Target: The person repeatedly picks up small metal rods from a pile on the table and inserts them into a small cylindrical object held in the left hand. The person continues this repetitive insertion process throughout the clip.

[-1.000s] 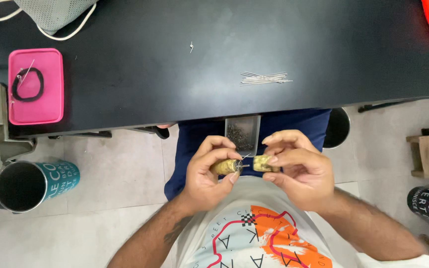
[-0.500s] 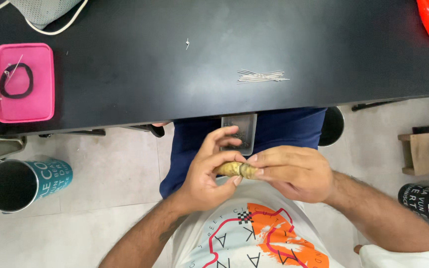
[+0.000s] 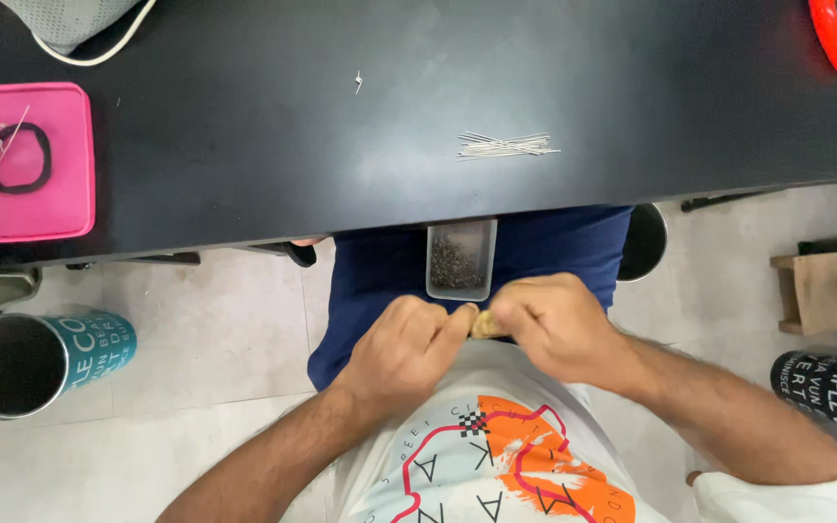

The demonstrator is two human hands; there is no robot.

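Observation:
My left hand (image 3: 407,347) and my right hand (image 3: 554,324) meet over my lap, below the table edge. Together they pinch a small tan, pod-like object (image 3: 484,325); only a sliver of it shows between the fingertips. Just above the hands a clear rectangular container (image 3: 460,260) with small dark bits inside rests on my blue-trousered lap. A bundle of thin metal pins (image 3: 506,145) lies on the black table (image 3: 244,145) further up.
A pink box (image 3: 34,163) with a black loop on it sits at the table's left. A red tool (image 3: 835,37) lies top right. A teal cylinder (image 3: 36,358) stands on the floor at left, a dark one (image 3: 830,387) at right.
The two halves of the tan object, apart a second ago, are pressed together now. Both hands have closed over it and dropped slightly toward my body.

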